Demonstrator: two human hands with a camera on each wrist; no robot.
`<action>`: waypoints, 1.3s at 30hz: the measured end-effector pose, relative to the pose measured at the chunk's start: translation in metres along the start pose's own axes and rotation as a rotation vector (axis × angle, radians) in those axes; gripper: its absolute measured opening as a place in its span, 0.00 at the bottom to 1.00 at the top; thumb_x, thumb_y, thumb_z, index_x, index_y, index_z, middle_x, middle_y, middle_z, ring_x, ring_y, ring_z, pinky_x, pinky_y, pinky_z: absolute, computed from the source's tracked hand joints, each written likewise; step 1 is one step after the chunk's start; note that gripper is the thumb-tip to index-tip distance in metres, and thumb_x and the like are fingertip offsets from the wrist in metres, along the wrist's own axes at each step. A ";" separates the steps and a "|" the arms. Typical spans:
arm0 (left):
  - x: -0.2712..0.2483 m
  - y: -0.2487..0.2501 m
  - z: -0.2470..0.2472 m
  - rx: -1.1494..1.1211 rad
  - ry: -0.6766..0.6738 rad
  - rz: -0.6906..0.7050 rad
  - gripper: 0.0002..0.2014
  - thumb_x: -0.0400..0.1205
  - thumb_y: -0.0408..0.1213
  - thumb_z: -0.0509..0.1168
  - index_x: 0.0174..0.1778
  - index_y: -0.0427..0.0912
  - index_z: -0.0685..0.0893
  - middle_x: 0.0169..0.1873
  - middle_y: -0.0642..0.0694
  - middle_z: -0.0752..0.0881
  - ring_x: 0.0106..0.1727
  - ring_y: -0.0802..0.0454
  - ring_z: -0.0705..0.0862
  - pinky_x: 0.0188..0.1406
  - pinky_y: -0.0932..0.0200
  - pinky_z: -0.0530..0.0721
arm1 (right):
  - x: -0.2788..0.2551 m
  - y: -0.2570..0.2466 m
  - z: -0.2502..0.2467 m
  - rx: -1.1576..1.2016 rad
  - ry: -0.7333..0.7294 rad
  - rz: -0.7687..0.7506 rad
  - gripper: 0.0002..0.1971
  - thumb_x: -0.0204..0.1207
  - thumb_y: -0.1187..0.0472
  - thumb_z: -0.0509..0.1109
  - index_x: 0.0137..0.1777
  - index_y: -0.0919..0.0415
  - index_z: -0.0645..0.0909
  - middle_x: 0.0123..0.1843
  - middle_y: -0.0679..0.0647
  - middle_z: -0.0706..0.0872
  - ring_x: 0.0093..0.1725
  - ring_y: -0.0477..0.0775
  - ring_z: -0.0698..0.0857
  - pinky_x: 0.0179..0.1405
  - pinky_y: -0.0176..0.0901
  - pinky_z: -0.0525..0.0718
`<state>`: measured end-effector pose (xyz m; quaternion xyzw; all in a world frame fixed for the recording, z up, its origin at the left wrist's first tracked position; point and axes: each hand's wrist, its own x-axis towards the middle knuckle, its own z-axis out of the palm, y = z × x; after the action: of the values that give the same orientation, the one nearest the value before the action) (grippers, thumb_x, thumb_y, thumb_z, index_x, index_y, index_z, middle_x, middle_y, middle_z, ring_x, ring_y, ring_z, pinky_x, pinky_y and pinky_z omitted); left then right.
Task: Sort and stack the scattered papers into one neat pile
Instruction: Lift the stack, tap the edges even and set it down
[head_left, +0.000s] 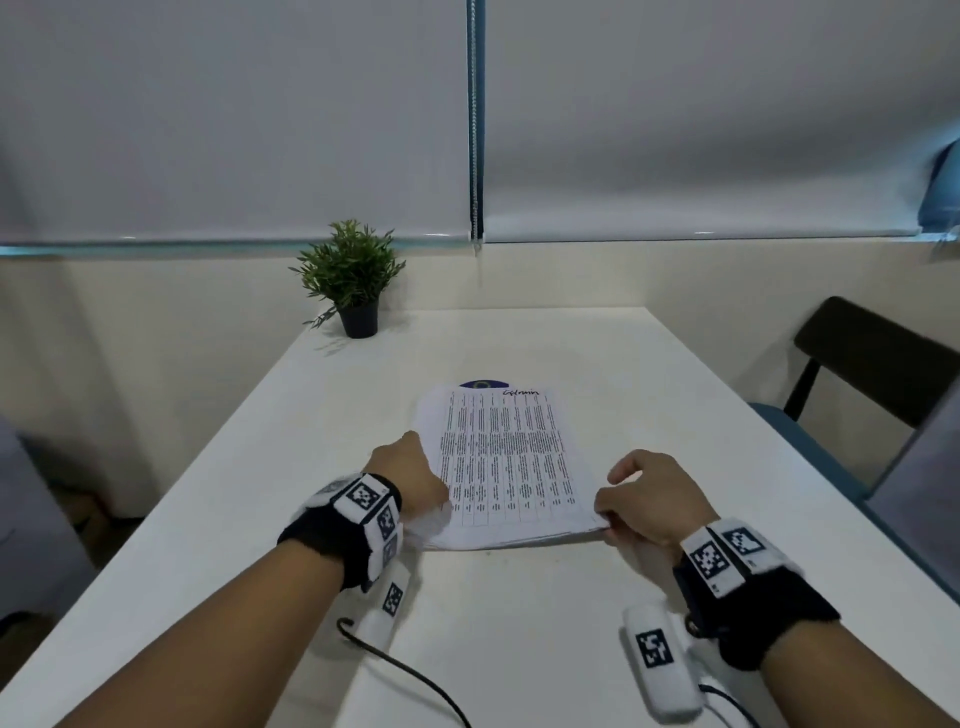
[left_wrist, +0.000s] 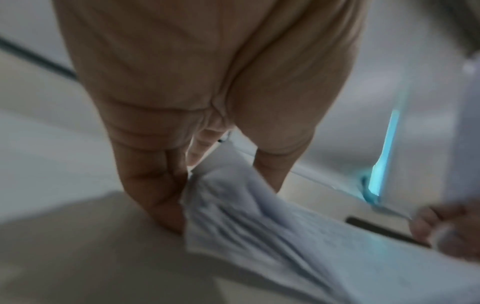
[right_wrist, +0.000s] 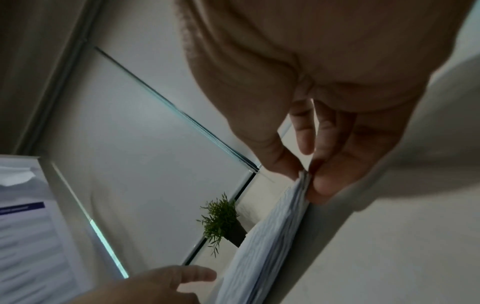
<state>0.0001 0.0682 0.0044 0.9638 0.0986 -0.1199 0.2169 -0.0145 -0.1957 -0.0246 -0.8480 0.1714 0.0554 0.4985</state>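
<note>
both hands pinch the paper pile (head_left: 506, 467) on the table (head_left: 649, 395): left hand (head_left: 415, 473) its left edge, right hand (head_left: 649, 493) its near-right corner.

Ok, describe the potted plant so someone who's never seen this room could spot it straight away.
Start at the white table under the drawn blinds. At its far left corner, against the wall, stands the potted plant. It is the only green thing there, a small leafy bush in a black pot, well apart from the stack of papers.
</note>
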 end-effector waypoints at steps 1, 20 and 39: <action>0.001 0.000 0.004 0.069 -0.002 0.019 0.18 0.79 0.41 0.68 0.63 0.42 0.75 0.60 0.42 0.83 0.56 0.43 0.82 0.46 0.57 0.78 | 0.002 -0.001 0.000 -0.056 -0.007 -0.003 0.13 0.63 0.72 0.76 0.47 0.62 0.81 0.35 0.63 0.92 0.29 0.63 0.92 0.29 0.45 0.87; 0.044 0.058 -0.001 0.458 -0.064 0.407 0.34 0.80 0.51 0.67 0.82 0.47 0.67 0.74 0.39 0.76 0.73 0.38 0.78 0.68 0.45 0.80 | 0.043 -0.087 0.047 -1.089 -0.255 -0.488 0.24 0.84 0.43 0.66 0.72 0.58 0.79 0.69 0.58 0.86 0.66 0.59 0.85 0.65 0.57 0.86; 0.079 0.053 0.002 0.610 -0.252 0.366 0.49 0.73 0.58 0.74 0.88 0.57 0.56 0.79 0.43 0.76 0.70 0.47 0.81 0.47 0.63 0.72 | 0.063 -0.090 0.067 -1.362 -0.338 -0.497 0.20 0.87 0.50 0.67 0.35 0.59 0.74 0.33 0.50 0.79 0.43 0.56 0.84 0.40 0.45 0.81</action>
<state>0.0874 0.0310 0.0017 0.9634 -0.1429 -0.2209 -0.0517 0.0811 -0.1127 0.0000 -0.9629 -0.1767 0.1650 -0.1201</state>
